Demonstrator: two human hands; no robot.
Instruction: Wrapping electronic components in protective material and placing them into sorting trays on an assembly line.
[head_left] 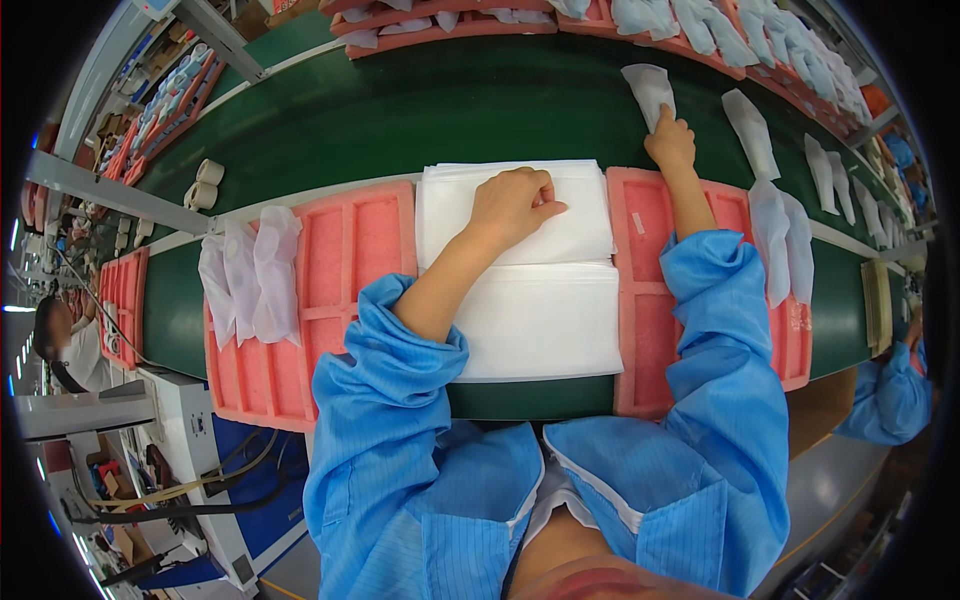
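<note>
My left hand (512,208) rests on the upper of two stacks of white sheets (545,320). Its fingers are curled in loosely, thumb a little apart, and I see nothing in them. Farther out to the right, my right hand (672,142) has its fingers closed on the near end of a long white wrapped piece (650,88), index finger on top. That piece lies on the green belt (420,110). What is inside the thin white wrapping cannot be made out.
Pink foam trays (350,250) flank the sheets, with wrapped pieces (262,275) on the left one and two more (785,245) on the right. Further wrapped pieces (750,133) lie on the belt. Filled pink trays (450,25) line the far side. Tape rolls (205,185) stand left.
</note>
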